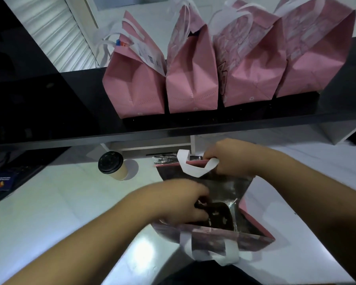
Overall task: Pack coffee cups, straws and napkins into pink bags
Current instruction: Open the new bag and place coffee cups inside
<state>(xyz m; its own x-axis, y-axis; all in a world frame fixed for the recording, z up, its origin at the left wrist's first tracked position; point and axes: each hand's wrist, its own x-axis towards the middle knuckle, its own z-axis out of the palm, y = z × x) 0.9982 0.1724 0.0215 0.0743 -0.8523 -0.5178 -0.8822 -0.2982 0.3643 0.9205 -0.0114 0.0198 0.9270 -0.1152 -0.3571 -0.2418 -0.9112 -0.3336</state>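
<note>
Four filled-looking pink fabric bags with white handles (224, 64) stood in a row on the black shelf (70, 120) across the upper frame, apparently already packed. At lower centre the right hand (232, 159) pinched the far white handle of an open foil-lined pink bag (253, 221), while the left hand (183, 202), fingers curled, reached inside; what they gripped was hidden. One tan paper coffee cup with a black lid (113, 166) waited centre-left on the white counter (49, 202).

Café counter, 4 pink bags (190, 79), lidded cup (113, 166)
</note>
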